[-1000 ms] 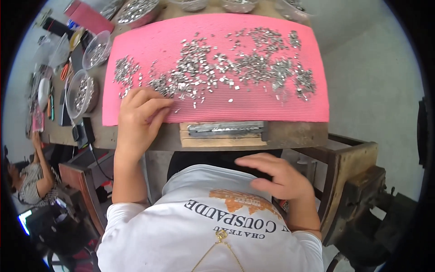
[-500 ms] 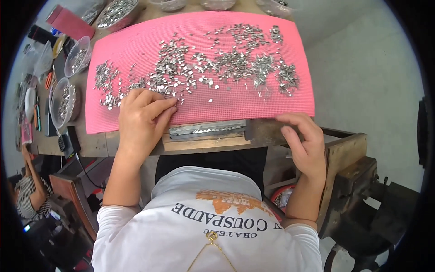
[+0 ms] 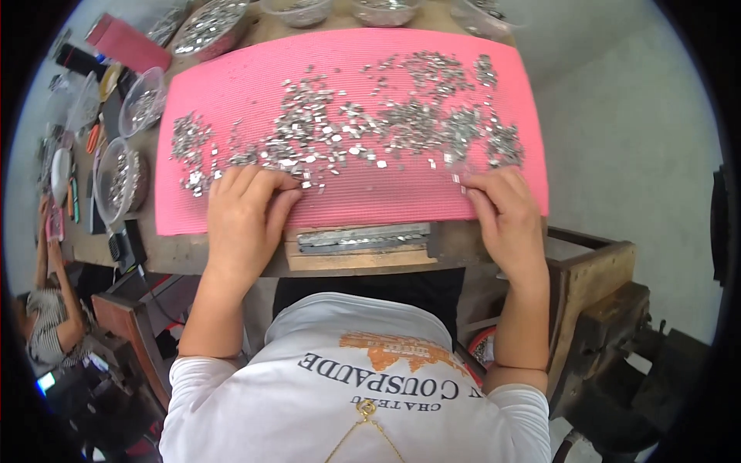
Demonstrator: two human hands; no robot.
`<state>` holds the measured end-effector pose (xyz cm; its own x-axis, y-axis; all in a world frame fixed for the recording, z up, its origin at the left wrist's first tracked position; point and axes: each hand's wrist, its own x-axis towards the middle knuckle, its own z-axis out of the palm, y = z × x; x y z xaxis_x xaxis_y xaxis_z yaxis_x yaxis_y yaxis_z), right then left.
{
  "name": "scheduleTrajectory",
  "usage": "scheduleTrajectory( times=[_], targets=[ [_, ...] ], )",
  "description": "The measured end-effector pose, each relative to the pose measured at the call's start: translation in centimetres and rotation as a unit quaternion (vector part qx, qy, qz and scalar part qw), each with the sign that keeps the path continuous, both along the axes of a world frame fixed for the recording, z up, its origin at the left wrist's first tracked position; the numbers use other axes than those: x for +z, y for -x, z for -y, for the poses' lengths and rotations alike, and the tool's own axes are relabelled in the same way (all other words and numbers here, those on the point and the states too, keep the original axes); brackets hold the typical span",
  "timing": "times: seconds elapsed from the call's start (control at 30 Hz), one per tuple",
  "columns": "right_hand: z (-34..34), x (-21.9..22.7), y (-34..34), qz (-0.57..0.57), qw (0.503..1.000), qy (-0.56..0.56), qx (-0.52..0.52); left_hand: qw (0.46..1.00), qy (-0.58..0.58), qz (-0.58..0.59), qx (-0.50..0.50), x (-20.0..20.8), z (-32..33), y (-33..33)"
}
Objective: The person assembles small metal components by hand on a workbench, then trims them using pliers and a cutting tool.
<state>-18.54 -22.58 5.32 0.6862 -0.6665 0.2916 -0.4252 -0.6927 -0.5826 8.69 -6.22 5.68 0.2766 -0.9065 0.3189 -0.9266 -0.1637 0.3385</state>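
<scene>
Many small silvery metal pieces [image 3: 309,112] lie scattered in heaps on a pink ribbed mat [image 3: 370,202]. My left hand [image 3: 245,220] rests at the mat's near left part. Its thumb and index finger are bent together beside a few shiny flat pieces; what lies between the tips is too small to make out. On the near right part, my right hand [image 3: 511,220] has its thumb and forefinger close together by several tiny bright pieces, its grip unclear too. Between the hands, a narrow grey metal holder [image 3: 363,236] with a row of shiny bits sits on a wooden block [image 3: 363,259] at the bench edge.
Clear plastic tubs [image 3: 123,179] of metal pieces stand along the left and far sides. A pink bottle [image 3: 127,42], a black brush [image 3: 116,245] and tools lie at the left. An open wooden drawer [image 3: 590,258] juts out at right. Another person [image 3: 58,316] sits at far left.
My right hand has moved from the mat's near right edge forward onto the mat, its thumb and forefinger drawing closer together. The left hand stays near the same pieces. The whole view has shifted slightly.
</scene>
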Motion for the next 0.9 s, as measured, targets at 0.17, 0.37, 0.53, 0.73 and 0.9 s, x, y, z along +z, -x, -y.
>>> scheduleTrajectory(
  times=[0.17, 0.37, 0.53, 0.73, 0.9],
  targets=[
    [-0.2, 0.4, 0.0, -0.024, 0.998, 0.033, -0.048, 0.999, 0.026, 0.024, -0.015, -0.4, 0.6, -0.2],
    [-0.5, 0.0, -0.3, -0.027, 0.997, 0.055, -0.054, 0.998, 0.030, 0.042, -0.046, -0.6, 0.4, -0.1],
    [-0.9, -0.1, -0.7, -0.028, 0.995, 0.073, -0.061, 0.998, 0.018, 0.042, -0.049, -0.7, 0.5, 0.2],
    [-1.3, -0.6, -0.6, -0.020, 0.992, 0.091, -0.082, 0.997, 0.028, -0.002, -0.078, -1.3, -0.2, -0.2],
    [-1.3, -0.3, -0.1, -0.026, 0.992, 0.107, -0.065, 0.997, 0.019, -0.029, -0.070, -1.2, -1.1, -1.5]
  ],
)
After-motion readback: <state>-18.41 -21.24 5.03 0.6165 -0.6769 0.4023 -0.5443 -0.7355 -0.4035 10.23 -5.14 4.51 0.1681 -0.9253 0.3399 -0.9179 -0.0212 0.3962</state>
